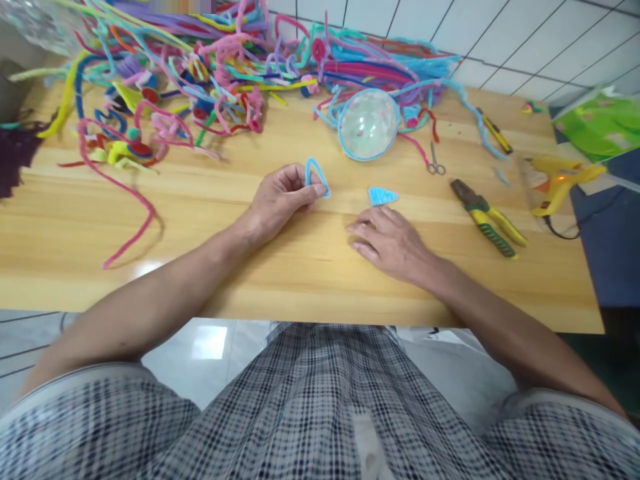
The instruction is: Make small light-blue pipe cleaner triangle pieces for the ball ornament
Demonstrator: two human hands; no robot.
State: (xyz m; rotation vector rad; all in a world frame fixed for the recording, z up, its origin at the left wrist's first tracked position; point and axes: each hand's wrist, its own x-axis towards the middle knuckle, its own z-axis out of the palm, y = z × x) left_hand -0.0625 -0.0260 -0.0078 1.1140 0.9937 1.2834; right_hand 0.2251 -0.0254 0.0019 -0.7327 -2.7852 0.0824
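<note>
My left hand (287, 195) pinches a light-blue pipe cleaner (311, 167) bent into a narrow open triangle, held just above the wooden table. To its right, my right hand (390, 241) rests low over the tabletop with its fingers spread and nothing visible in them. Just beyond those fingertips lies a small filled blue triangle (383, 195), apparently made of the same fuzzy stem. Behind both hands sits a clear round balloon-like piece (369, 125) edged with blue pipe cleaner.
Heaps of colored pipe cleaners (220, 60) cover the table's back. On the right are small scissors (436, 161), a yellow utility knife (495, 131), green-yellow pliers (489, 220) and a yellow glue gun (560, 179) with a glowing light. A long pink stem (135, 193) trails forward at left.
</note>
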